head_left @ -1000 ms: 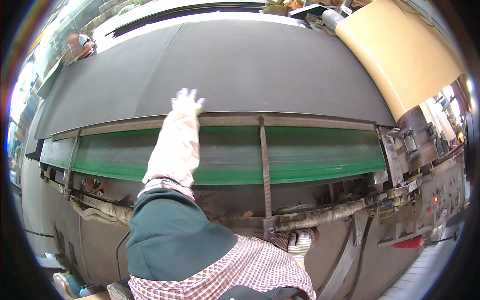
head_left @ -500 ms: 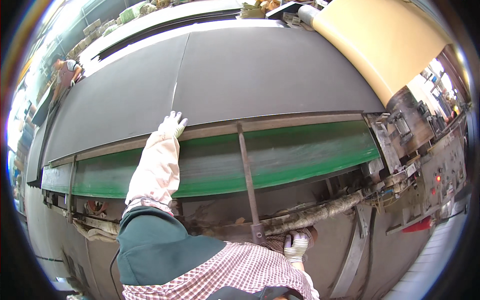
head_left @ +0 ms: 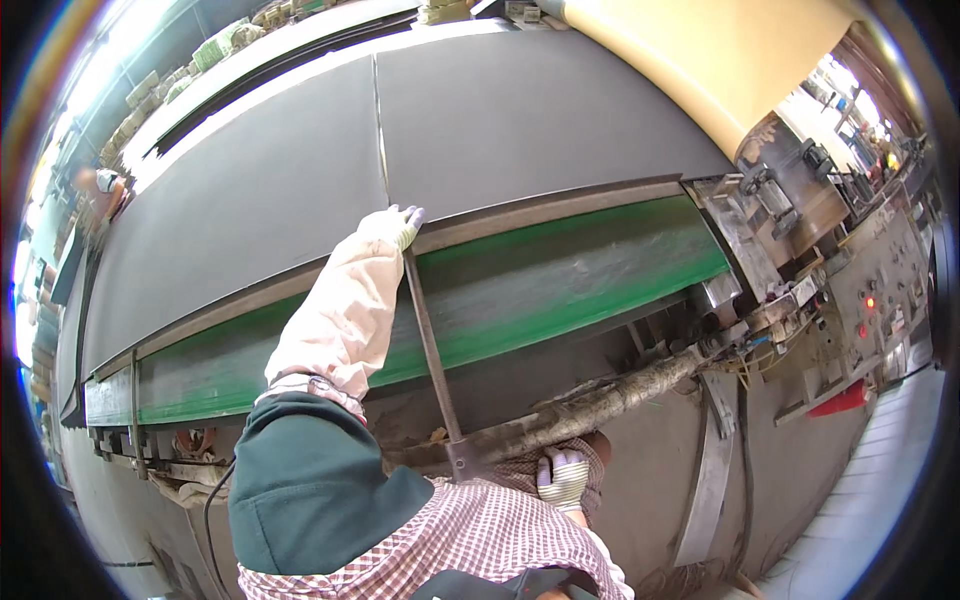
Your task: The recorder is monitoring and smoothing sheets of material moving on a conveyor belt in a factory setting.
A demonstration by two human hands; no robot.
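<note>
Two wide dark grey sheets, a left one (head_left: pixel 230 200) and a right one (head_left: pixel 540 115), lie side by side, with a narrow bright gap (head_left: pixel 381 140) between them. At the near end of this gap, my left hand (head_left: pixel 393 228), in a pale glove, rests on the sheets' front edge. Its fingers are stretched out and grip nothing. My right hand (head_left: pixel 563 480), in a striped glove with purple fingertips, lies on the checked cloth (head_left: pixel 515 470) over my leg. The fingers there look loosely spread, holding nothing.
Below the sheets runs a green belt (head_left: pixel 560 290), crossed by a metal post (head_left: pixel 432 350). A large tan roll of sheet (head_left: pixel 700 60) stands at the far right, above a control panel (head_left: pixel 880 300) with a lit red lamp. Another person (head_left: pixel 102 195) is at the far left.
The dark sheets and the gap have shifted right relative to the metal post, and my left hand has moved right with them. My view has turned slightly. My right hand stays on my leg.
</note>
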